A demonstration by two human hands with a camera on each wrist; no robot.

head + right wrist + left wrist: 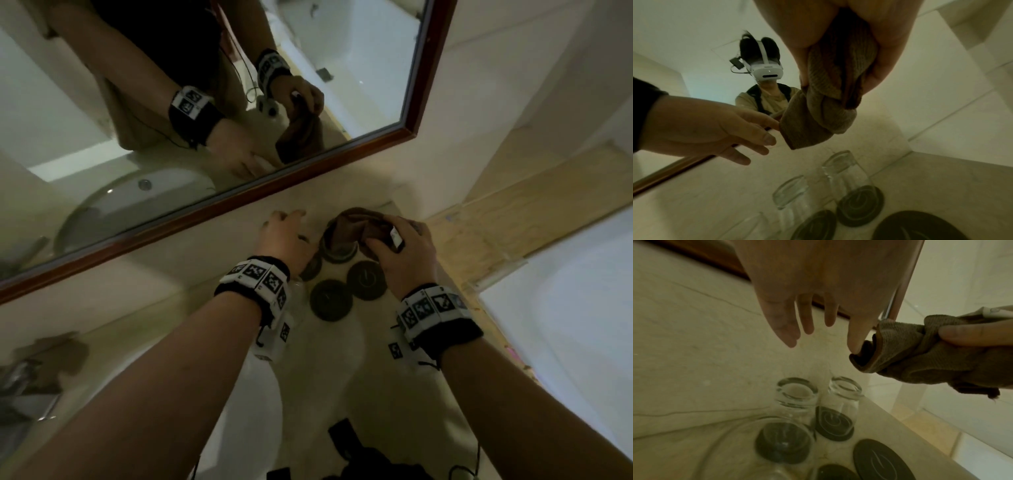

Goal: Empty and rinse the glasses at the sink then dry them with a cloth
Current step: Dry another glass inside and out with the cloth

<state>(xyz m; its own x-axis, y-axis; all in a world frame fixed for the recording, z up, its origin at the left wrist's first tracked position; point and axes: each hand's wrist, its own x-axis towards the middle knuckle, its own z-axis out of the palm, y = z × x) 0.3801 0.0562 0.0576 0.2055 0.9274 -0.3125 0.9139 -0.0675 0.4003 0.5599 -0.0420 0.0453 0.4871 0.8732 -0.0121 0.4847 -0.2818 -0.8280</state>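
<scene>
My right hand (400, 246) grips a bunched brown cloth (352, 222) above the counter corner; the cloth (824, 113) hangs from its curled fingers over the glasses. My left hand (284, 234) hovers beside it with straight, spread fingers (805, 318) and holds nothing; one fingertip is at the cloth's (920, 356) edge. Below stand three clear glasses on dark round coasters: one glass (797, 394), a second (844, 389) beside it, a third (781, 443) nearest the left wrist camera. In the right wrist view two glasses (791, 191) (840, 164) show plainly.
Two bare coasters (331, 299) (366, 279) lie on the beige stone counter (376, 359). A wood-framed mirror (239, 202) runs along the back wall. The white basin (263, 411) is at lower centre, the tap (20, 380) far left, a bathtub (565, 291) to the right.
</scene>
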